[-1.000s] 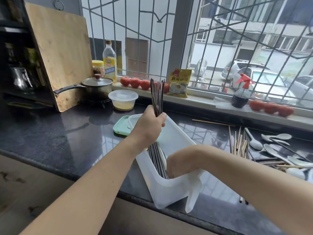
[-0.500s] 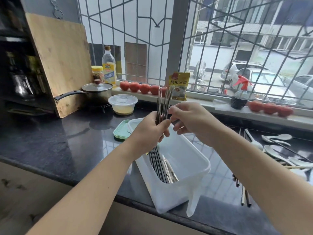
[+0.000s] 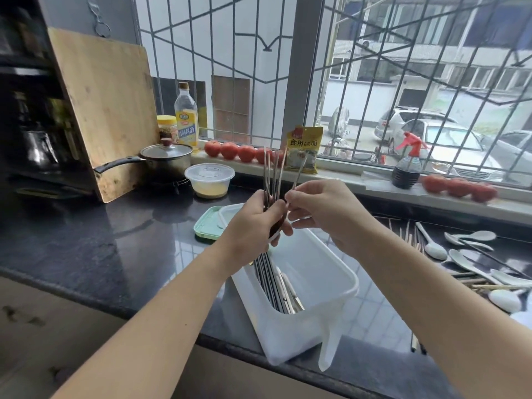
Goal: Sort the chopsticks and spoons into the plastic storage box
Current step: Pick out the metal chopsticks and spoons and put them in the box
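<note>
Her right hand (image 3: 322, 210) has come up out of the plastic storage box (image 3: 339, 272) to pinch one chopstick (image 3: 299, 172) from the bundle of chopsticks (image 3: 272, 174) her left hand (image 3: 253, 226) grips, probably evening them before dropping them in.

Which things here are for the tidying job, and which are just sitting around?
For the job: chopsticks in the left hand, right hand, plastic storage box, white spoons.

Just lying about: pot, cutting board, tomatoes, spray bottle, oil bottle.
</note>
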Available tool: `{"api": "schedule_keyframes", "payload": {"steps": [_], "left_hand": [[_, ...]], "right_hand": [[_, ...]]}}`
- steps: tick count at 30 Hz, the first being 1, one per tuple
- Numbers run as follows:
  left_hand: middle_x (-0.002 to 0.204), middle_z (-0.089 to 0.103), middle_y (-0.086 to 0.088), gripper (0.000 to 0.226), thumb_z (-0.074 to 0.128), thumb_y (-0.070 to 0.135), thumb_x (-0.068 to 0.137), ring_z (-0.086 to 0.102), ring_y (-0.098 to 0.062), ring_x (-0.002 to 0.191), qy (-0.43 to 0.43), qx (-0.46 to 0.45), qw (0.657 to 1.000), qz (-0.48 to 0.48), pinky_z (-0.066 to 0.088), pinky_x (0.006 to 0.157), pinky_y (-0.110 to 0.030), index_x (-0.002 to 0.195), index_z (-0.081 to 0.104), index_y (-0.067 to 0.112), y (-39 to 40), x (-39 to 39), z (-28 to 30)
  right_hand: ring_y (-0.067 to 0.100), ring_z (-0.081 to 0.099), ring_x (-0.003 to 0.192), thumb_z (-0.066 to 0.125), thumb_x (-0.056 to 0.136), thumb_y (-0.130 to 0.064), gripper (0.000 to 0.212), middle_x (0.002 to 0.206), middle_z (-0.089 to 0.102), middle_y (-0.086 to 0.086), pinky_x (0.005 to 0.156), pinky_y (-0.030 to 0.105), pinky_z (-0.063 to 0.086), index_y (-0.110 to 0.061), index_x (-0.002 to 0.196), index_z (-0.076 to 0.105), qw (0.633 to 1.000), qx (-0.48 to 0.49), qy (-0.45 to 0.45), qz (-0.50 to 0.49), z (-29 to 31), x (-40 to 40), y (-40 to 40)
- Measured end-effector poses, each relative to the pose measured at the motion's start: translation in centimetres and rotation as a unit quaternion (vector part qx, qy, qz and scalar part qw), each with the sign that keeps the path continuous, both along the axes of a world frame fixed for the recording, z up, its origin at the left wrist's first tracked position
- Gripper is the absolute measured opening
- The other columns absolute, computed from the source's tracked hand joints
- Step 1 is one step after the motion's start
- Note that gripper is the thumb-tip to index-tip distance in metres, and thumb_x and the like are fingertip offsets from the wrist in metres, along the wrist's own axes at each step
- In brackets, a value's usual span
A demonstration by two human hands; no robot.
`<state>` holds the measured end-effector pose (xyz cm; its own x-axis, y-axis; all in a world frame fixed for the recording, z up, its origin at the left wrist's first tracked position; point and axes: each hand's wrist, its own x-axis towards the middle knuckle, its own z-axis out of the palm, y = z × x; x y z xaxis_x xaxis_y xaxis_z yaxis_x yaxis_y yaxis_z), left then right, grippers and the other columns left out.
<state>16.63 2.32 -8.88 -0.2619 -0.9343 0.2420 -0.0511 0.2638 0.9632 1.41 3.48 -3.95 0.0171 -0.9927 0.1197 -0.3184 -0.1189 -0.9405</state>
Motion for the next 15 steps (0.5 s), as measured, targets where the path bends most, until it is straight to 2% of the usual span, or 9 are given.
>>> {"api": "schedule_keyframes", "payload": {"steps": [2, 4, 6, 8, 10, 13, 15], "left_hand": [[0.089, 0.072, -0.019, 0.022, 0.044, 0.033, 0.110, 0.067, -0.024, 0.072, -0.007, 0.014, 0.998, 0.069, 0.056, 0.056, -0.037, 0.108, 0.049, 0.012, -0.2, -0.1, -0.1], [0.084, 0.068, -0.015, 0.022, 0.040, 0.034, 0.110, 0.071, -0.025, 0.083, -0.013, 0.004, 0.988, 0.151, 0.064, 0.065, -0.042, 0.113, 0.048, 0.014, -0.5, -0.4, -0.3], [0.076, 0.061, -0.008, 0.017, 0.039, 0.034, 0.110, 0.066, -0.024, 0.074, 0.010, -0.026, 0.981, 0.192, 0.062, 0.062, -0.043, 0.107, 0.047, 0.019, -0.8, -0.9, -0.7], [0.071, 0.055, -0.002, 0.019, 0.040, 0.036, 0.108, 0.055, -0.023, 0.064, 0.024, -0.052, 0.976, 0.210, 0.053, 0.060, -0.046, 0.094, 0.044, 0.024, -1.2, -1.2, -1.0], [0.062, 0.051, 0.007, 0.021, 0.041, 0.036, 0.108, 0.048, -0.018, 0.055, 0.051, -0.052, 0.972, 0.223, 0.044, 0.061, -0.047, 0.089, 0.042, 0.025, -1.4, -1.4, -1.4], [0.053, 0.047, 0.011, 0.022, 0.042, 0.035, 0.108, 0.044, -0.014, 0.050, 0.077, -0.044, 0.970, 0.227, 0.039, 0.061, -0.042, 0.087, 0.042, 0.027, -1.5, -1.5, -1.6], [0.054, 0.046, 0.011, 0.023, 0.043, 0.034, 0.108, 0.043, -0.014, 0.051, 0.068, -0.044, 0.975, 0.209, 0.037, 0.058, -0.038, 0.086, 0.041, 0.027, -1.6, -1.5, -1.6]], "right_hand": [[0.027, 0.071, 0.071, 0.063, 0.093, -0.009, 0.014, 0.077, 0.073, 0.015, 0.074, 0.046, 0.063, -0.003, 0.085, 0.072, 0.996, -0.042, 0.043, -0.067, -0.2, -0.2, -0.2], [0.032, 0.071, 0.067, 0.059, 0.093, -0.015, 0.017, 0.072, 0.070, 0.013, 0.066, 0.052, 0.061, -0.007, 0.082, 0.069, 0.968, -0.157, 0.115, -0.159, 0.3, -1.1, -0.5], [0.033, 0.065, 0.066, 0.054, 0.095, -0.019, 0.020, 0.071, 0.067, 0.009, 0.063, 0.054, 0.057, -0.009, 0.083, 0.067, 0.927, -0.239, 0.203, -0.203, 1.7, -2.2, -0.6], [0.032, 0.066, 0.067, 0.053, 0.096, -0.016, 0.020, 0.074, 0.068, 0.009, 0.064, 0.052, 0.058, -0.010, 0.082, 0.065, 0.928, -0.191, 0.282, -0.153, 2.5, -2.4, -0.3], [0.029, 0.069, 0.068, 0.054, 0.092, -0.013, 0.018, 0.075, 0.069, 0.009, 0.064, 0.046, 0.061, -0.011, 0.077, 0.065, 0.908, -0.075, 0.406, -0.069, 1.6, -1.1, 0.2], [0.024, 0.065, 0.062, 0.068, 0.078, -0.002, 0.013, 0.067, 0.067, 0.007, 0.065, 0.035, 0.059, -0.005, 0.067, 0.063, 0.815, 0.051, 0.575, 0.045, -2.0, 1.5, 0.1], [0.018, 0.053, 0.054, 0.074, 0.077, 0.001, 0.025, 0.066, 0.062, 0.006, 0.062, 0.029, 0.050, -0.007, 0.065, 0.053, 0.780, 0.088, 0.615, 0.081, -4.5, 2.0, -0.7]]}}
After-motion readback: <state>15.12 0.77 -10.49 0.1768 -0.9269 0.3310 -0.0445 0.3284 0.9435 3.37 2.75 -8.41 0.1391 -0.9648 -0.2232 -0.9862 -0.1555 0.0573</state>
